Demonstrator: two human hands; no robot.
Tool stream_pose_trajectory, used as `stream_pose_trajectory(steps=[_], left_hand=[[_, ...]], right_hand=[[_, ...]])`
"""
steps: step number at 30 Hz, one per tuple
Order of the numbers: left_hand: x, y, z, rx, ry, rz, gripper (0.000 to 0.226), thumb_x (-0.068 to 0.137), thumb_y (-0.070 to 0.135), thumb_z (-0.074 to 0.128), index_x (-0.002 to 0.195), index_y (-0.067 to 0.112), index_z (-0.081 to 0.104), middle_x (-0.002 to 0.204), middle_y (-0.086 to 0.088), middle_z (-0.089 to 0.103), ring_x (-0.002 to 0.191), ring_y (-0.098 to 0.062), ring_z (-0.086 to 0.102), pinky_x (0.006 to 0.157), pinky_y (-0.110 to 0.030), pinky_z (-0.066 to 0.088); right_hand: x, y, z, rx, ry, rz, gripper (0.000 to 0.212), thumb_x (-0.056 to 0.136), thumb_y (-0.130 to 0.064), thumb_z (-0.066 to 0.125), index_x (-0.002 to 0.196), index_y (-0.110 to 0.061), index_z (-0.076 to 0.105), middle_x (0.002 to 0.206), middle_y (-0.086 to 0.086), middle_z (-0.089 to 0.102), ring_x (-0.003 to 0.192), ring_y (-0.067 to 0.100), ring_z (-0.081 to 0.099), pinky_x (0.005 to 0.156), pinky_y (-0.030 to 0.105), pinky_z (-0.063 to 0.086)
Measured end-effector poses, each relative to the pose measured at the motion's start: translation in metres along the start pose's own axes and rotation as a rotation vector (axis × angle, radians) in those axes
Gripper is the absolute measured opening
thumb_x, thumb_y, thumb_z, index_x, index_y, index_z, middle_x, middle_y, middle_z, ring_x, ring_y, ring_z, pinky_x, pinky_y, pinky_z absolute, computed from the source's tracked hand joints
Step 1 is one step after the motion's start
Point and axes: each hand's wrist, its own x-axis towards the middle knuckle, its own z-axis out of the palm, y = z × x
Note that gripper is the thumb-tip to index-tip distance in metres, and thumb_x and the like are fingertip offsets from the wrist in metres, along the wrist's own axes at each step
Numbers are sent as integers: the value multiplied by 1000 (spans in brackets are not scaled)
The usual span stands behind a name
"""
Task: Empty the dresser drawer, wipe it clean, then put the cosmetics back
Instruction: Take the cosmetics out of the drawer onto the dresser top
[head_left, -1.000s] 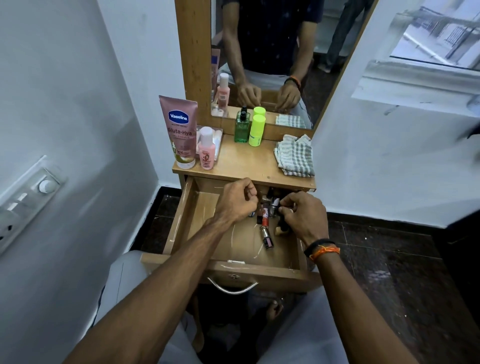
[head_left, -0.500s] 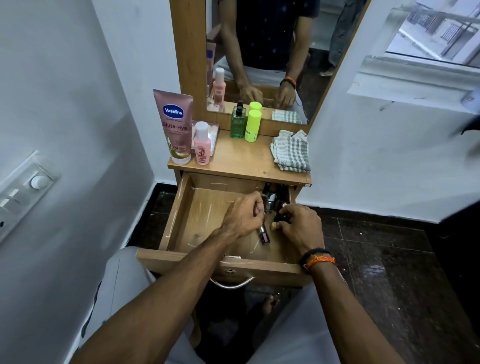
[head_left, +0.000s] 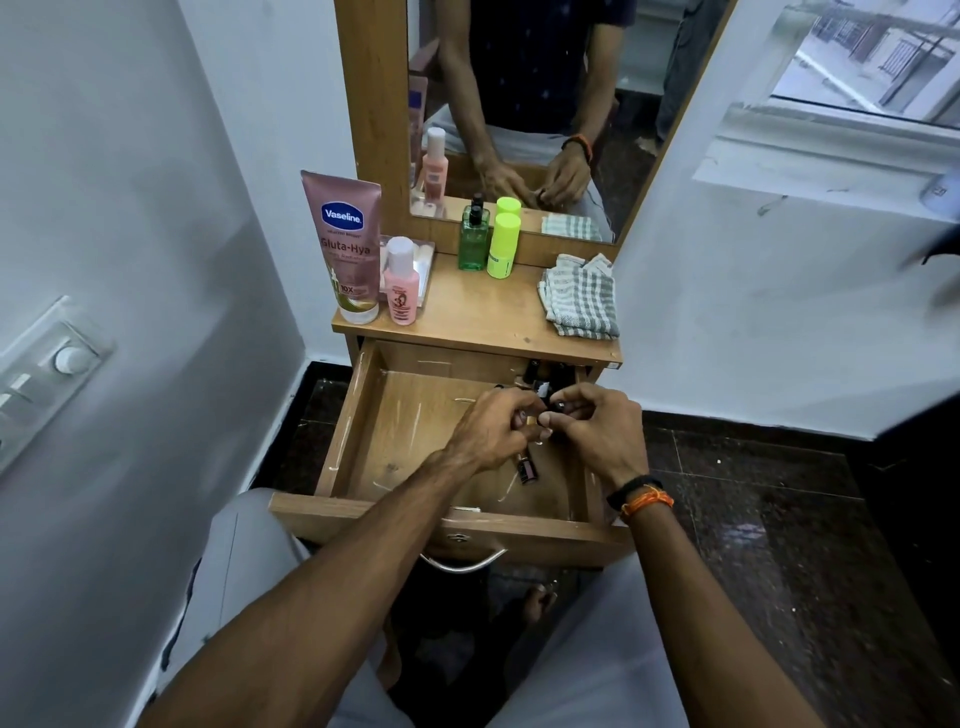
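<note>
The wooden dresser drawer (head_left: 358, 415) is pulled out below the dresser top (head_left: 483, 312). My left hand (head_left: 488, 431) and my right hand (head_left: 597, 431) meet over the drawer's right half, fingers pinched on small dark cosmetic items between them; what each holds is mostly hidden. A dark lipstick tube (head_left: 525, 467) lies on the drawer floor just below my hands. Several more small dark cosmetics (head_left: 543, 375) stand in the drawer's far right corner. The drawer's left half is bare wood.
On the dresser top stand a pink Vaseline tube (head_left: 347, 249), a pink bottle (head_left: 401, 283), a green bottle (head_left: 472, 239), a yellow-green bottle (head_left: 503, 247) and a folded checked cloth (head_left: 582, 296). A mirror (head_left: 519, 104) rises behind. White walls close in left and right.
Both hands have come together and lifted slightly above the drawer floor. The lipstick tube stays lying below them. The camera view has shifted a little.
</note>
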Motion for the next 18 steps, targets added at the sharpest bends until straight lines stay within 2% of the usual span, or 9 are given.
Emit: stream_pose_trajectory(steps=[3, 5, 7, 9, 11, 16, 18], left_hand=[[-1, -1, -4, -20, 44, -29, 23, 84, 26, 77, 103, 16, 70, 90, 5, 65, 81, -12, 58, 70, -29, 48], [-2, -4, -6, -30, 95, -55, 25, 84, 26, 77, 106, 16, 70, 94, 6, 64, 84, -12, 57, 73, -28, 46], [-2, -8, -8, -56, 159, -74, 17, 83, 24, 77, 97, 19, 68, 87, 9, 62, 77, -9, 56, 68, -27, 44], [-1, -10, -10, -85, 203, -87, 15, 83, 22, 77, 90, 17, 65, 79, 9, 58, 68, -8, 50, 62, -27, 42], [-1, -10, -11, -93, 214, -93, 16, 84, 22, 76, 93, 14, 66, 79, 4, 59, 67, -8, 48, 61, -29, 43], [-1, -12, -15, -124, 233, -94, 15, 84, 25, 76, 87, 23, 61, 75, 10, 52, 64, -6, 45, 59, -24, 37], [-1, -14, -16, -124, 245, -100, 15, 84, 25, 76, 88, 21, 62, 76, 8, 54, 66, -7, 46, 59, -25, 39]], right_hand=[[1, 1, -4, 84, 32, -5, 25, 74, -16, 84, 97, -21, 75, 83, -11, 70, 77, -1, 65, 70, 12, 53], [1, 9, -2, 3, 129, -13, 29, 75, -12, 82, 103, -19, 73, 90, -6, 71, 77, 4, 65, 73, 22, 57], [1, 16, 2, -140, 182, -39, 37, 75, -5, 77, 110, -17, 71, 100, -1, 68, 83, 12, 63, 78, 32, 58], [1, 21, 7, -260, 122, -55, 44, 75, -4, 73, 117, -14, 69, 110, 4, 65, 99, 21, 58, 86, 34, 52], [2, 23, 10, -335, 43, -32, 48, 76, -9, 75, 122, -12, 67, 116, 6, 61, 108, 24, 52, 88, 28, 43], [8, 26, 16, -382, 16, -11, 43, 77, -19, 80, 117, -10, 68, 114, 7, 55, 106, 24, 51, 87, 33, 48], [10, 28, 17, -379, 20, -5, 41, 76, -21, 82, 113, -10, 70, 113, 7, 54, 105, 23, 51, 86, 31, 47]])
